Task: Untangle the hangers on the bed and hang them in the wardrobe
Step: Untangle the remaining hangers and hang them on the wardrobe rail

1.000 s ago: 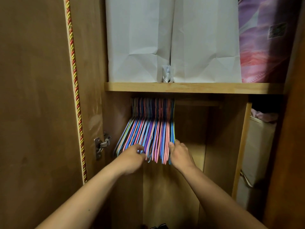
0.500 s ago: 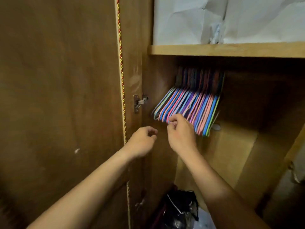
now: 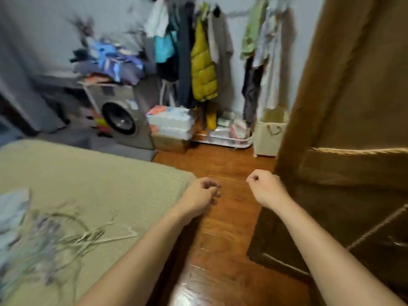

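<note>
Two bare forearms reach out over the wooden floor (image 3: 223,217), and both hands carry nothing: the left hand (image 3: 202,195) hangs with fingers loosely curled at the corner of the bed (image 3: 99,180), the right hand (image 3: 265,188) is drawn into a loose, empty fist just beside the brown wardrobe door (image 3: 353,107). To the left, on the olive bed cover, a tangle of pale wire hangers (image 3: 88,233) lies heaped and interlocked, blurred in the frame, beside a light grey-blue cloth (image 3: 11,210) at the edge of view. That heap is the work left: the hangers on the bed are not yet separated, and none is in hand. Nothing of the wardrobe's inside shows from this angle, so how many hangers are hung cannot be told here. The job looks unfinished, with another hanger to be worked free from the pile and taken to the rail. Beyond the bed stands a front-loading washing machine (image 3: 125,120) piled with folded clothes (image 3: 110,62), and against the far wall a rack of hanging garments, a yellow padded jacket (image 3: 203,69) among them, above boxes and a paper bag (image 3: 269,131) on the floor.
</note>
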`<state>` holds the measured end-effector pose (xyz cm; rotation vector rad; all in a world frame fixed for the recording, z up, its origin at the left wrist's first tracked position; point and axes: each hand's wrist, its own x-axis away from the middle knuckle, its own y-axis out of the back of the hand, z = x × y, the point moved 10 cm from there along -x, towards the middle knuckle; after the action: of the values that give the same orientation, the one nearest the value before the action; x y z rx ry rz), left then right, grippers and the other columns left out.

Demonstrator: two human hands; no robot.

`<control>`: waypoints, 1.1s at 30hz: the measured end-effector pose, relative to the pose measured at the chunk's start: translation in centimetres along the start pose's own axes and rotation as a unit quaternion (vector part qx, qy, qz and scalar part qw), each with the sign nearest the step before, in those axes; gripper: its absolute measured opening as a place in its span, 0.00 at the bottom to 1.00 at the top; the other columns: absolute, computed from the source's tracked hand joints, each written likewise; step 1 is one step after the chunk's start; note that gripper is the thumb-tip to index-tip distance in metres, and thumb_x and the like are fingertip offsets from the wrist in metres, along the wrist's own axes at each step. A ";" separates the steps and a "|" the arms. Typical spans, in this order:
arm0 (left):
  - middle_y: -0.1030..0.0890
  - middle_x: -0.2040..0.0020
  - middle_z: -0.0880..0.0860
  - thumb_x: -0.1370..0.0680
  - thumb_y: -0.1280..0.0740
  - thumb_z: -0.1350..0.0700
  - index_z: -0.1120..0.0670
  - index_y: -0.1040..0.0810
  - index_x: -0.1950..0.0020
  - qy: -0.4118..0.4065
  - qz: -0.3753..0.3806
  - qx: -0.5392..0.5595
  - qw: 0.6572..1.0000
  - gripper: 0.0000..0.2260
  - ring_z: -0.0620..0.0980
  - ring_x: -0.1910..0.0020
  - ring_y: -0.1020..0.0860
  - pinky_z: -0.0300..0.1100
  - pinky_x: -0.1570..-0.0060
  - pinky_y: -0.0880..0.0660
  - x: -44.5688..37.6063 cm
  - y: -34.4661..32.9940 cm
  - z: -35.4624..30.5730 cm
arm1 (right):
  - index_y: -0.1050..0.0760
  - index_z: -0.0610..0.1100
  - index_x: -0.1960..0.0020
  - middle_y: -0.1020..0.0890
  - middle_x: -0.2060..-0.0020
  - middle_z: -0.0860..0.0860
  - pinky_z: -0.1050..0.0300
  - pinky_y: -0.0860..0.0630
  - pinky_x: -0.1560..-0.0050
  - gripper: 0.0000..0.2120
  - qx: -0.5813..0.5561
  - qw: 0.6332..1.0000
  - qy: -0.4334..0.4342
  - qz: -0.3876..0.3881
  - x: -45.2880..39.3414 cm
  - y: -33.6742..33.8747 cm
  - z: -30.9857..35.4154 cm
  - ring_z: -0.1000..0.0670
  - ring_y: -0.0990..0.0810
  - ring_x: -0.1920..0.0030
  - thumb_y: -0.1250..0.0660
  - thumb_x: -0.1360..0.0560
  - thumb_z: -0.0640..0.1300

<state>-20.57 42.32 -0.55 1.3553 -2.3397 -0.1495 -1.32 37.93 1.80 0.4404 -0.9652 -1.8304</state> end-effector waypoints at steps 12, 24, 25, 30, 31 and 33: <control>0.18 0.59 0.50 0.20 0.42 0.61 0.54 0.23 0.46 0.217 -0.309 0.202 0.904 0.09 0.49 0.65 0.22 0.39 0.66 0.31 25.5 32.6 32.5 | 0.21 0.46 0.58 0.17 0.61 0.47 0.52 0.23 0.55 0.10 0.098 0.900 0.269 0.328 15.2 -41.4 33.8 0.44 0.19 0.56 0.38 0.24 0.49; 0.18 0.55 0.52 0.19 0.40 0.60 0.55 0.21 0.43 0.324 -0.352 0.293 0.828 0.10 0.48 0.65 0.21 0.39 0.68 0.29 30.5 40.3 49.1 | 0.23 0.46 0.62 0.17 0.65 0.47 0.48 0.21 0.58 0.10 0.147 0.857 0.167 0.465 17.5 -62.1 29.6 0.41 0.17 0.61 0.38 0.24 0.47; 0.19 0.55 0.53 0.18 0.40 0.60 0.56 0.21 0.43 0.335 -0.378 0.296 0.811 0.09 0.48 0.65 0.21 0.39 0.67 0.30 31.2 41.1 50.9 | 0.23 0.46 0.62 0.17 0.65 0.47 0.47 0.21 0.58 0.10 0.155 0.852 0.165 0.473 17.0 -63.3 29.3 0.41 0.17 0.61 0.38 0.24 0.47; 0.19 0.53 0.56 0.17 0.39 0.57 0.57 0.21 0.45 0.415 -0.448 0.320 0.724 0.08 0.49 0.65 0.23 0.41 0.66 0.29 33.3 41.6 59.6 | 0.22 0.44 0.59 0.16 0.61 0.44 0.44 0.20 0.55 0.09 0.184 0.825 0.152 0.512 13.7 -74.2 28.7 0.40 0.17 0.57 0.38 0.25 0.46; 0.18 0.52 0.56 0.17 0.38 0.56 0.56 0.20 0.46 0.430 -0.454 0.324 0.709 0.08 0.49 0.63 0.23 0.42 0.64 0.28 33.1 40.9 61.8 | 0.22 0.46 0.58 0.17 0.60 0.45 0.44 0.20 0.54 0.07 0.175 0.826 0.143 0.517 13.0 -77.6 28.6 0.40 0.17 0.56 0.39 0.26 0.46; 0.17 0.51 0.57 0.17 0.38 0.56 0.54 0.20 0.47 0.460 -0.453 0.328 0.689 0.07 0.50 0.60 0.22 0.44 0.60 0.26 33.0 39.3 64.3 | 0.25 0.48 0.52 0.17 0.58 0.46 0.45 0.21 0.52 0.08 0.143 0.831 0.113 0.525 11.7 -83.2 29.1 0.41 0.18 0.57 0.39 0.30 0.47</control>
<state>-93.04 26.94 -36.47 2.1092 -0.7218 0.9507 -75.48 56.65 -43.49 0.2076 -1.0164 -0.6196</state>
